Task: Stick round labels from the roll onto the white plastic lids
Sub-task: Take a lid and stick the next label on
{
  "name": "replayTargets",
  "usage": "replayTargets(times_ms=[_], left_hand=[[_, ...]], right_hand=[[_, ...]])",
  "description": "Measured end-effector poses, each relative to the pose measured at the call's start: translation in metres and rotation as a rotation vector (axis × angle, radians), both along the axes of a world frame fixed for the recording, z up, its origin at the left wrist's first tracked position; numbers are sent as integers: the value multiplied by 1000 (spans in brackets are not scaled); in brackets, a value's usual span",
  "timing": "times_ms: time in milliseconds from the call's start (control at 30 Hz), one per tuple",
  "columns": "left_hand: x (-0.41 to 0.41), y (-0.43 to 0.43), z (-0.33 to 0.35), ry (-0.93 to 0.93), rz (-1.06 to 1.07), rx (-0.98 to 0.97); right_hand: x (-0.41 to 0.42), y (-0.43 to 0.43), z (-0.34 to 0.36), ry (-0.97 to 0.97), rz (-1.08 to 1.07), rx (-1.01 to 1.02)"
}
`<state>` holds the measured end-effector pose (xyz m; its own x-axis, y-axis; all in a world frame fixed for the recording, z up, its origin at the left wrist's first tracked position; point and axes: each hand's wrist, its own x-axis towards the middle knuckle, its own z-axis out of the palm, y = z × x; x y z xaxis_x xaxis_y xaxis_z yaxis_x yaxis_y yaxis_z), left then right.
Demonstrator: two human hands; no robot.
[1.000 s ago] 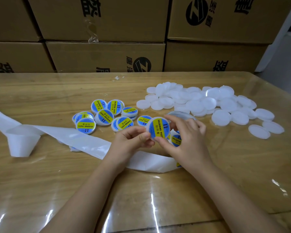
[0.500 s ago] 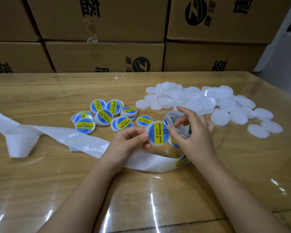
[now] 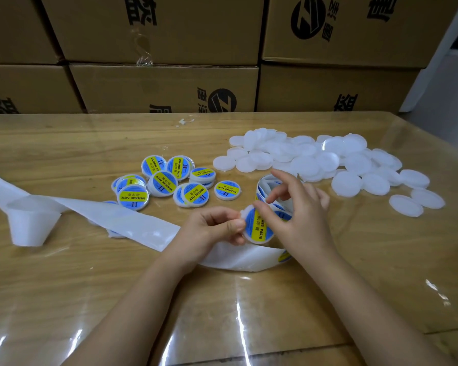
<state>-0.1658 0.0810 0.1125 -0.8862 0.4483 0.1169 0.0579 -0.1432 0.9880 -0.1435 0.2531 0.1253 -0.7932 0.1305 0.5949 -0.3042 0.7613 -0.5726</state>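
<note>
My left hand (image 3: 212, 229) pinches the left edge of a white lid (image 3: 258, 228) that bears a blue and yellow "soldering paste" label, holding it tilted above the table. My right hand (image 3: 302, 220) hovers beside it, with the thumb touching the lid's upper edge and the fingers loosely spread over the label roll (image 3: 265, 187). The hand partly hides the roll. White backing strip (image 3: 122, 217) trails from the roll to the left. Several labelled lids (image 3: 167, 183) lie in a group at centre left. A pile of blank white lids (image 3: 328, 162) lies at the right.
The backing strip ends in a curled loop (image 3: 29, 223) at the far left. Stacked cardboard boxes (image 3: 164, 85) stand along the table's far edge. The wooden table (image 3: 249, 313) has a glossy clear cover. A small white scrap (image 3: 185, 121) lies near the boxes.
My right hand came off the lid's face and its fingers lifted over the roll. My left hand kept hold of the labelled lid and lowered it slightly.
</note>
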Motion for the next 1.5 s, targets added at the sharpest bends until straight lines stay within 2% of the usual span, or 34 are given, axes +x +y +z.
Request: replayTargets(times_ms=[233, 500, 833, 1000, 1233, 1500], left_hand=[[-5, -4, -3, -33, 83, 119], [-6, -4, -4, -57, 132, 211], [-4, -2, -4, -6, 32, 108], [-2, 1, -4, 25, -17, 51], [-1, 7, -7, 31, 15, 43], [1, 9, -3, 76, 105, -58]], right_hand=[[-2, 5, 1, -5, -10, -39], [3, -6, -1, -39, 29, 46], [7, -12, 1, -34, 26, 25], [5, -10, 2, -43, 0, -54], [5, -10, 1, -119, -21, 0], [8, -13, 5, -75, 37, 76]])
